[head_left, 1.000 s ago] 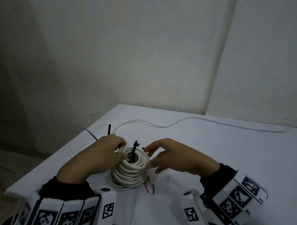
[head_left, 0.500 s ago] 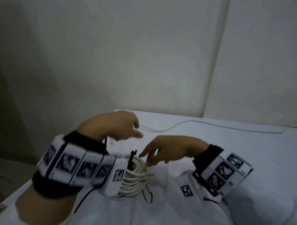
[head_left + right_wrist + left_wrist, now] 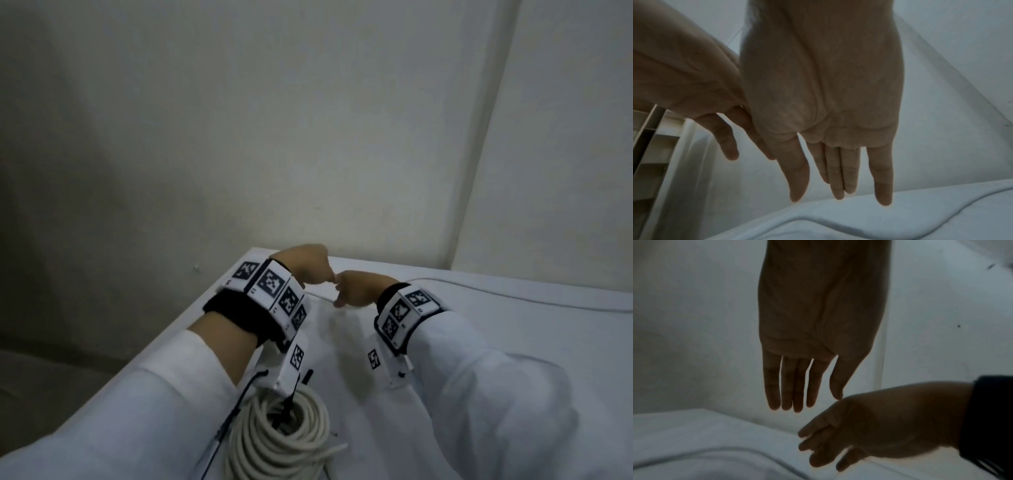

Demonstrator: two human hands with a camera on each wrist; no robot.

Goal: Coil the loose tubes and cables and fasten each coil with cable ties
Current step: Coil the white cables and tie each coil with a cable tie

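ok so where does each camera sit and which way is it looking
Head: worn on the head, looks forward and down at the table, the coil, the loose cable, both forearms and wristbands.
Left wrist: looks along the left hand, open fingers, toward the wall.
Right wrist: looks along the right hand, fingers straight.
Shared: each wrist view also shows the other hand; all show the white table.
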